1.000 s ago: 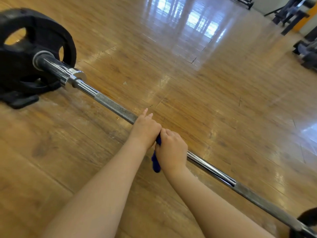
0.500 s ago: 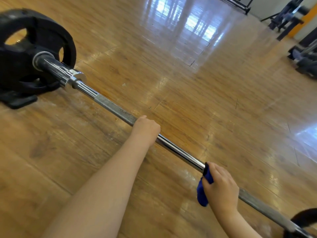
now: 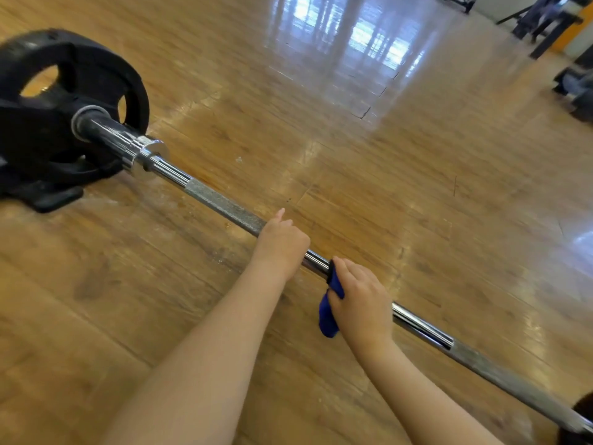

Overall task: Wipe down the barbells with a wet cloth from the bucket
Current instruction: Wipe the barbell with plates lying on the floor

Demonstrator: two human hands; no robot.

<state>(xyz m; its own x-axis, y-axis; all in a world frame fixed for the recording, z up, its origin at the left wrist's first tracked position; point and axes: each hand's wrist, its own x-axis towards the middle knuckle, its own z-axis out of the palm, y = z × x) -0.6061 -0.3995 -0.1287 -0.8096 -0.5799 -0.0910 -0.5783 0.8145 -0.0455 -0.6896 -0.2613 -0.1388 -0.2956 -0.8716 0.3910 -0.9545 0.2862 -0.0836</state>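
Big glossy wooden floor filling nearly everything, window glare up top. Some dark gym equipment way off in the far right corner, too blurry to name properly.

Then the barbell, lying low across the floor on a diagonal from upper left down to lower right. Chrome sleeve at the left end, a rough knurled stretch after the collar, smooth shiny middle, another dull knurled stretch toward the lower right.

Black weight plate loaded on the left end, with cutout grip holes, sitting upright. Something black and flat under it at the bottom edge, can't really tell what. Sliver of another dark round thing at the bottom right corner where the bar ends, mostly cut off.

Left hand wrapped over the bar right where the knurling ends, fingers curled around it, one fingertip poking up a little past the bar.

Right hand just beside it on the smooth section, near but not touching, clamped around the bar with the blue cloth bunched between palm and steel. Loose tail of the cloth hanging down below the bar on the near side.

No way to tell from here if the cloth is wet.
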